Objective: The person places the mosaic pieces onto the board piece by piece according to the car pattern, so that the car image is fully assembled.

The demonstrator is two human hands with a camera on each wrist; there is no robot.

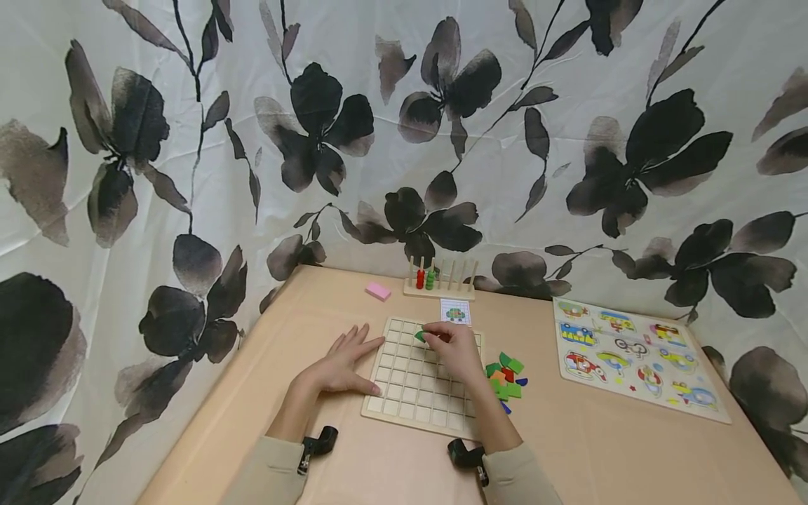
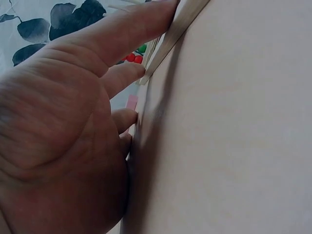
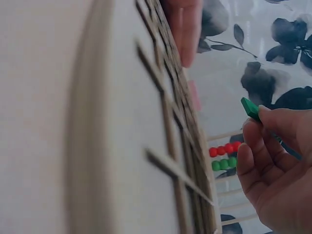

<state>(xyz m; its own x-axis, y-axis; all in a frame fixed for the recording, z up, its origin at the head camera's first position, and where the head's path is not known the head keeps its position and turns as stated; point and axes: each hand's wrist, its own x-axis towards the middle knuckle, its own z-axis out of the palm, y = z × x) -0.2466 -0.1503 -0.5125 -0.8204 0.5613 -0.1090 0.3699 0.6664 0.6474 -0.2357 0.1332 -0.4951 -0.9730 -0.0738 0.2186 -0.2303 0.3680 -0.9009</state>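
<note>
A wooden grid board point(image 1: 410, 403) lies on the table, its raised lines marking out square cells. Between thumb and fingers, my right hand point(image 1: 456, 351) pinches a green tile point(image 3: 250, 109) above the board's upper part; the right wrist view shows it held clear of the surface. With fingers spread, my left hand point(image 1: 337, 365) rests at the board's left edge, thumb and index finger touching it. Beyond the board lies a small picture card point(image 1: 456, 312) with a green and red figure. Loose coloured tiles point(image 1: 505, 379), mostly green, are heaped right of the board.
A wooden peg rack point(image 1: 438, 293) with red and green beads stands at the back. Left of it lies a pink block point(image 1: 378, 291). A picture board of vehicles point(image 1: 640, 358) covers the table's right side. A floral cloth point(image 1: 404, 126) hangs behind the table.
</note>
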